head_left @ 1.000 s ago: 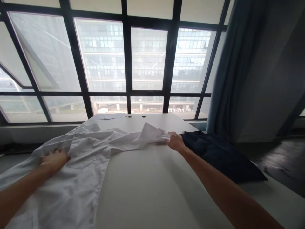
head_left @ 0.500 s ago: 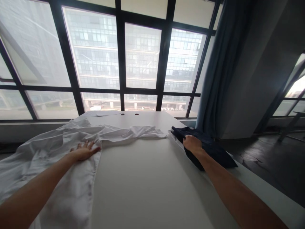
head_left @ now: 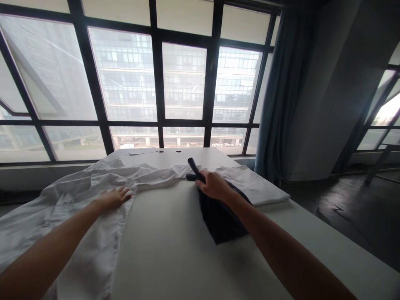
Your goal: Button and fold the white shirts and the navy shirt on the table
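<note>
My left hand [head_left: 114, 198] lies flat, fingers a little apart, on a crumpled white garment [head_left: 90, 254] that is spread over the left side of the table. One narrow white part of it stretches to the right along the back. My right hand [head_left: 215, 186] is closed on a folded dark navy garment [head_left: 221, 223], gripping it near its upper edge. Two dark ends stick out past the fingers. The lower part of the navy garment hangs toward me over the table, and my forearm hides some of it.
A folded white cloth [head_left: 262, 189] lies at the right edge of the white table [head_left: 162, 246]. Two dark round holes sit near the table's far end. Behind stand large framed windows [head_left: 184, 83] and a blue-grey curtain [head_left: 273, 108].
My right hand has carried the navy garment left, off the folded white cloth, which now shows. My left hand stays flat on the white garment. The view has tilted up slightly.
</note>
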Action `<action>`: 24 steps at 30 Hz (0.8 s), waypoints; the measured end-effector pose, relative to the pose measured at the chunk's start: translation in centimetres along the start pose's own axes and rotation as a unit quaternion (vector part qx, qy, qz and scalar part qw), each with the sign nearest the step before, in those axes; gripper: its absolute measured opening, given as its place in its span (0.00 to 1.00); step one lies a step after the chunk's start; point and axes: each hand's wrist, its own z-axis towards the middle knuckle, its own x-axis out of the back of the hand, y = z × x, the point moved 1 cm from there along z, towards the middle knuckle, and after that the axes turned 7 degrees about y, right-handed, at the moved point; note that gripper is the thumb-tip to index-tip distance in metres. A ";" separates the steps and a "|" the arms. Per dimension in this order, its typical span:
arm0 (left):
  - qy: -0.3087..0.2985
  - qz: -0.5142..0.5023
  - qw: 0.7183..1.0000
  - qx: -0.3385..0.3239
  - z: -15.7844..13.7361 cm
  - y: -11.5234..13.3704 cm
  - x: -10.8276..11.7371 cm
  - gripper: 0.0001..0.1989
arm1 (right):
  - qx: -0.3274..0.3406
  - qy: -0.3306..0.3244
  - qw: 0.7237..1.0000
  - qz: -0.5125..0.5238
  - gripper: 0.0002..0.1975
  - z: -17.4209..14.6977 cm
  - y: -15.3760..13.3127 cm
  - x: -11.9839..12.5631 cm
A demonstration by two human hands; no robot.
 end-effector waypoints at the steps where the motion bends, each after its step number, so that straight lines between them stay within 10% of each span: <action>1: -0.029 -0.001 1.000 -0.002 -0.3 1.5 0.1 0.32 | 0.047 -0.078 0.994 0.055 0.24 -0.5 -0.6 -1.1; 4: -0.066 -0.035 0.996 -0.040 -2.2 6.5 -0.2 0.31 | 0.072 -0.197 0.974 0.080 0.26 -1.2 0.1 -3.6; 13: -0.021 -0.076 0.991 -0.108 -9.3 12.1 -3.8 0.31 | -0.152 -0.099 0.965 -0.191 0.28 -2.2 8.6 -6.7; 18: 0.015 -0.176 0.983 -0.056 -8.7 12.6 -2.3 0.32 | -0.065 -0.101 0.992 0.030 0.27 -3.1 5.5 -8.1; 24: 0.085 -0.289 0.953 -0.013 -8.9 12.5 -1.2 0.22 | -0.014 -0.138 0.943 0.302 0.27 -3.6 2.6 -8.7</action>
